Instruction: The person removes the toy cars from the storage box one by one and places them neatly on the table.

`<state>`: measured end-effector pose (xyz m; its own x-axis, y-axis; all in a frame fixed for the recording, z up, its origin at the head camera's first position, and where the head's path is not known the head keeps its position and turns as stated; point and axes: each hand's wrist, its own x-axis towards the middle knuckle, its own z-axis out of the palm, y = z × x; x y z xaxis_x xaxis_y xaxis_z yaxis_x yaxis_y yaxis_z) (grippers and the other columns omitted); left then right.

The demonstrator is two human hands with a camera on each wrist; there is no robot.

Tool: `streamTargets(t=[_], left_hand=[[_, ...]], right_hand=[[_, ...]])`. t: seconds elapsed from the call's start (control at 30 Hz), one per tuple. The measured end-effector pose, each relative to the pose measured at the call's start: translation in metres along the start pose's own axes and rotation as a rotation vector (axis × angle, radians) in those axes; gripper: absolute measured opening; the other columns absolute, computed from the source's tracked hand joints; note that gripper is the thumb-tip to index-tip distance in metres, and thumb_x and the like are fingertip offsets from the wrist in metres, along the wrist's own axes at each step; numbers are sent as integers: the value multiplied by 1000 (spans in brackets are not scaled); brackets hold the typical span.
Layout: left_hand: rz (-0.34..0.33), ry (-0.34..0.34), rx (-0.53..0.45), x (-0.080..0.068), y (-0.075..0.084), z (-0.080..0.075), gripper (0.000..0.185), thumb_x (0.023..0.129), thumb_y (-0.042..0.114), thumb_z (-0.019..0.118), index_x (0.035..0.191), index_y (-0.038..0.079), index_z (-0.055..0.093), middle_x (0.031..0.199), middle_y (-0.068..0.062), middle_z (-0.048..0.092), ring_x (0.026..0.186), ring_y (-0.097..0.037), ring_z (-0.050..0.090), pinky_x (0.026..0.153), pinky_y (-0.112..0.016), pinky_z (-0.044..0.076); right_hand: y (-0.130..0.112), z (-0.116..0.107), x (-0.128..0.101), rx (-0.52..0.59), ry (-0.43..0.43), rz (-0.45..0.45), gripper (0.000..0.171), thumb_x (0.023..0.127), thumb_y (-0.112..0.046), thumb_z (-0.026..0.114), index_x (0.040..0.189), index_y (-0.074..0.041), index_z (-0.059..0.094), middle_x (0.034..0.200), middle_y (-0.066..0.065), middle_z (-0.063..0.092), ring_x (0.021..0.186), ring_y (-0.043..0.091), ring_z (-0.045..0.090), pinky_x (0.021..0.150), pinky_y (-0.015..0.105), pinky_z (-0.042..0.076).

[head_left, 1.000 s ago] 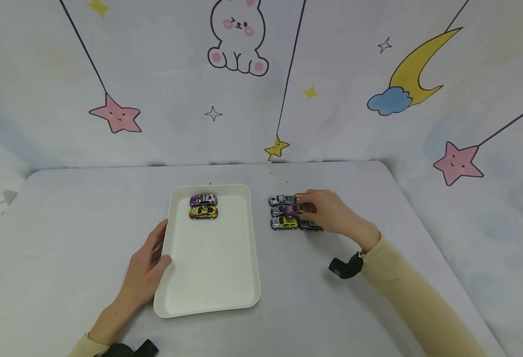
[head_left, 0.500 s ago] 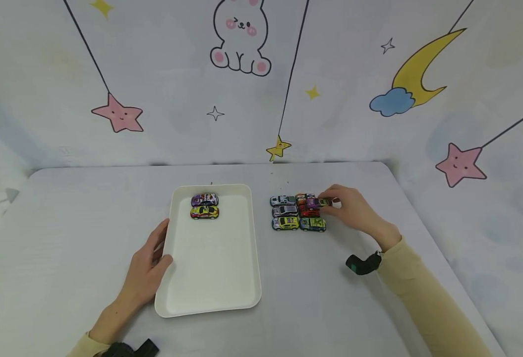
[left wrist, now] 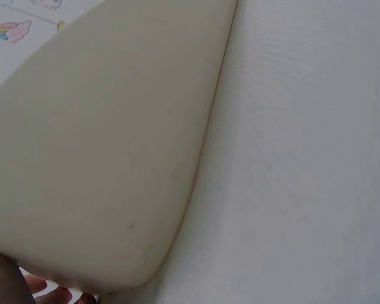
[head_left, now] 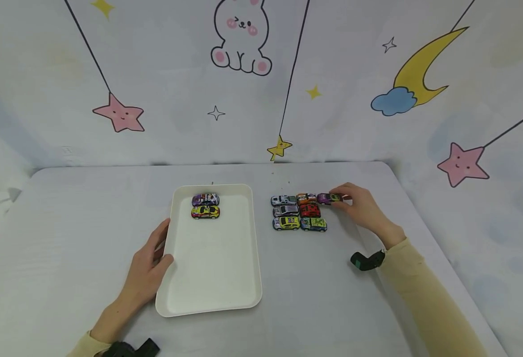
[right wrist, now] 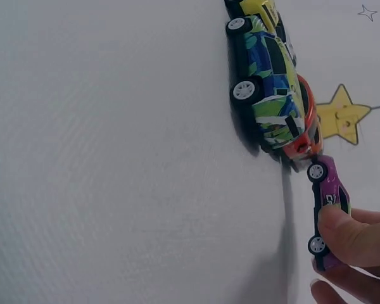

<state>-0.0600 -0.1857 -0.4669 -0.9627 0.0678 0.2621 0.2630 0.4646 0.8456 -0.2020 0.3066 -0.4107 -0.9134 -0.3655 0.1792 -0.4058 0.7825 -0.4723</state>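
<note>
At the far right end of the toy-car cluster, a purple car (head_left: 329,198) is pinched by the right hand (head_left: 363,210), the grip closed on it between thumb and fingertips (right wrist: 351,235); it rests on the counter (head_left: 65,233) just beside an orange car (head_left: 306,198). Behind that, a red car (head_left: 310,210), a green-blue car (head_left: 313,224) and three more are lined up in rows. To the left, the white tray (head_left: 212,267) is held at its edge by the left hand (head_left: 147,270), thumb on the rim. Two cars (head_left: 205,206) are seen at the tray's far end.
</note>
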Motion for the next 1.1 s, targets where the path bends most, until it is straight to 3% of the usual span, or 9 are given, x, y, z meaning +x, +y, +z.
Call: streamTargets(t=[0.27, 0.83, 1.1], left_hand=[[0, -2, -2, 0, -1, 1, 75, 87, -10, 48, 158, 9, 29, 153, -24, 43, 132, -46, 50, 95, -2, 35], [6, 3, 11, 0, -2, 1, 76, 86, -11, 48, 157, 8, 30, 152, -25, 43, 132, -47, 49, 95, -2, 35], [12, 6, 14, 1, -2, 0, 77, 85, -12, 49, 157, 8, 30, 151, -24, 45, 132, -45, 49, 96, -2, 35]], right_hand=[[13, 8, 0, 5, 8, 36, 29, 89, -2, 71, 117, 1, 69, 115, 19, 67, 106, 38, 64, 93, 53, 52], [28, 37, -13, 84, 177, 2, 36, 92, -2, 68, 128, -3, 65, 128, 17, 63, 119, 37, 55, 101, 55, 41], [28, 42, -19, 116, 248, 0, 40, 92, -4, 68, 132, -5, 62, 131, 13, 63, 124, 33, 55, 106, 46, 41]])
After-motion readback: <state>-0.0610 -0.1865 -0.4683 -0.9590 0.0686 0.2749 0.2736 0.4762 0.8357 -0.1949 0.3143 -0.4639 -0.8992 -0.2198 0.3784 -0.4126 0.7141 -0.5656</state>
